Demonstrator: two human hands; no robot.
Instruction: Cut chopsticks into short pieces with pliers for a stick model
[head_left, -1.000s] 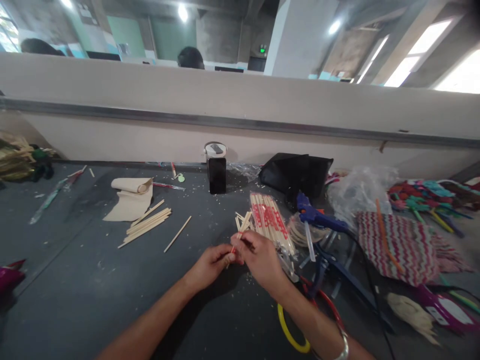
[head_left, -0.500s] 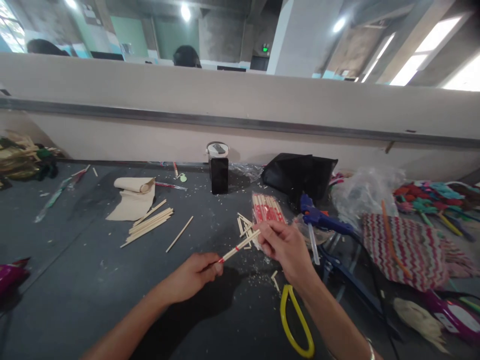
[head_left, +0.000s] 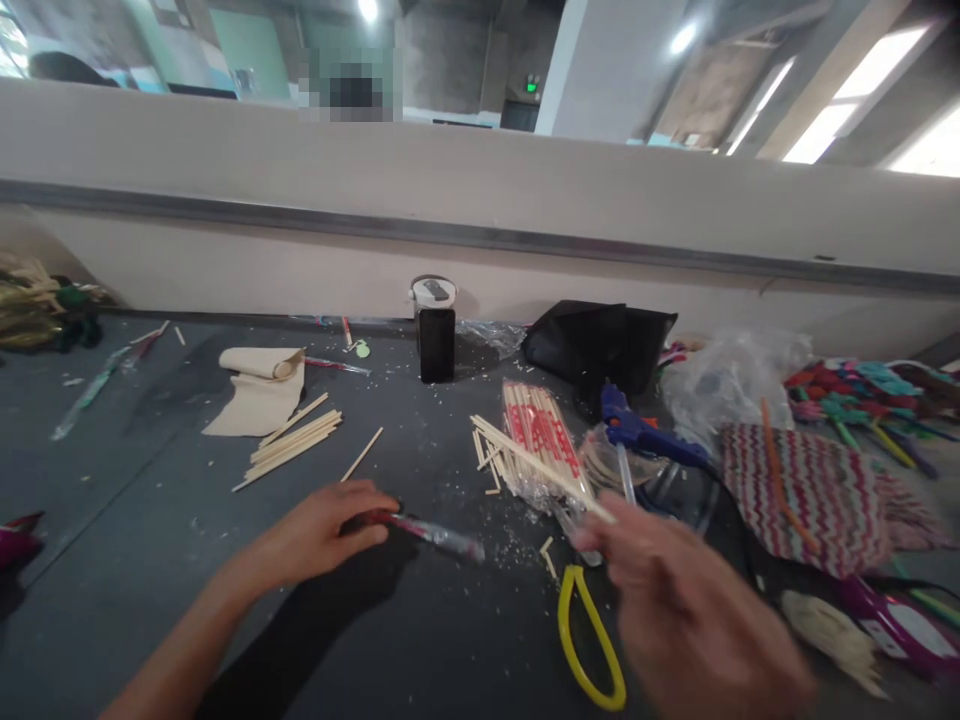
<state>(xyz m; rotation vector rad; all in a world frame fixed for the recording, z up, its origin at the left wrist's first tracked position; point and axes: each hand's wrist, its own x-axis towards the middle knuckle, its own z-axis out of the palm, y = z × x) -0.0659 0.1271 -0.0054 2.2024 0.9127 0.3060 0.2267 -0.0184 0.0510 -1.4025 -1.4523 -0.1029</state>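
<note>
Pinched between the fingers of my left hand (head_left: 319,530) is a clear plastic chopstick wrapper (head_left: 442,537) with red print, slack over the dark table. My right hand (head_left: 682,590), smeared by motion, is closed on the near end of bare wooden chopsticks (head_left: 536,462), which point away to the upper left. Beneath them lies a pack of wrapped chopsticks (head_left: 536,425) with red print. Several short cut sticks (head_left: 484,455) rest beside that pack. To the left, a row of loose chopsticks (head_left: 292,448) lies near a single stick (head_left: 362,455).
A yellow-handled tool (head_left: 592,650) lies in front of my right hand. Behind it is a blue glue gun (head_left: 645,435) with its cord. A phone (head_left: 436,345) leans on a cup at the back. Rolled beige cloth (head_left: 259,395) sits left, a striped knitted piece (head_left: 802,490) right.
The chopsticks have come out of the wrapper. My right hand has moved right and nearer with them, while my left hand has shifted left with the wrapper.
</note>
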